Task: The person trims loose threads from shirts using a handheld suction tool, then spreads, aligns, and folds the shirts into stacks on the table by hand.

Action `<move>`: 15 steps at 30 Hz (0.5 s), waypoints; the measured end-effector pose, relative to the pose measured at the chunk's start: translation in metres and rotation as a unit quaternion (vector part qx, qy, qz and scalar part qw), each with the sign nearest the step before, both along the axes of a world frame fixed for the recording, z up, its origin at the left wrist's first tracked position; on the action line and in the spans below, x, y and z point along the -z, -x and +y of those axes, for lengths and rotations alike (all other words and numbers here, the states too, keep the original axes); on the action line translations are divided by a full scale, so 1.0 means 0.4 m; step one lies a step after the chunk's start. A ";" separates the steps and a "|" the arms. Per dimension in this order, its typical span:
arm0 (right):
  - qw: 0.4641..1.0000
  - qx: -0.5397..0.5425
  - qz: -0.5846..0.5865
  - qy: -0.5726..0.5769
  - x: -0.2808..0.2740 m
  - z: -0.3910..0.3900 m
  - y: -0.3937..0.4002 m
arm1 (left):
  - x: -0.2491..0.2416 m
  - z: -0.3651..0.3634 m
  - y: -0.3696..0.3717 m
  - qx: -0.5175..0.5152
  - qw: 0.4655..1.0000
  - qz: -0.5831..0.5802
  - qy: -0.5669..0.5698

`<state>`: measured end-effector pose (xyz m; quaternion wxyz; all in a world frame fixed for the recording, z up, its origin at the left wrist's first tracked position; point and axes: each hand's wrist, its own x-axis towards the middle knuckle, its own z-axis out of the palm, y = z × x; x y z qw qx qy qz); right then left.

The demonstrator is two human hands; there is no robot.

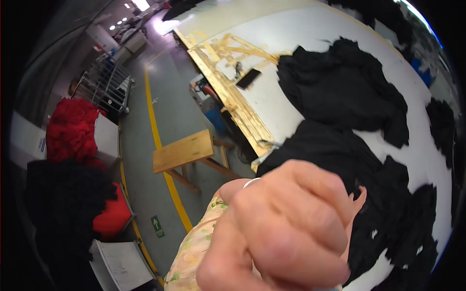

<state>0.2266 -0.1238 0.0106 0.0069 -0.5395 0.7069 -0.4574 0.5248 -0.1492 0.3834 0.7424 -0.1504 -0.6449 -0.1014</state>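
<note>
My right hand [286, 228] is a closed fist very near the camera, its knuckles large and slightly blurred. Whatever its fingers may hold is hidden from me. Behind it, most of my left hand [358, 200] is covered; a few stretched fingertips show past the fist, apart from each other, against black cloth. A white band circles the wrist at the fist's left, and a pale floral garment [204, 237] lies below. The black cloth [315, 145] is crumpled at the table edge beside my hands. A bigger black fabric heap [340, 85] rests farther along.
The white table [272, 29] has a taped wooden edge [228, 97], with a black phone [248, 78] near it. A wooden stool [184, 151] stands on the grey floor by a yellow line. Red cloth [73, 128], dark cloth [68, 213] and a metal cart [104, 82] are at left.
</note>
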 end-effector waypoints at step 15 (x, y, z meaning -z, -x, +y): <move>0.930 0.230 0.189 -0.218 0.035 0.252 0.216 | 0.828 -0.045 0.093 -0.432 0.508 -0.598 -0.444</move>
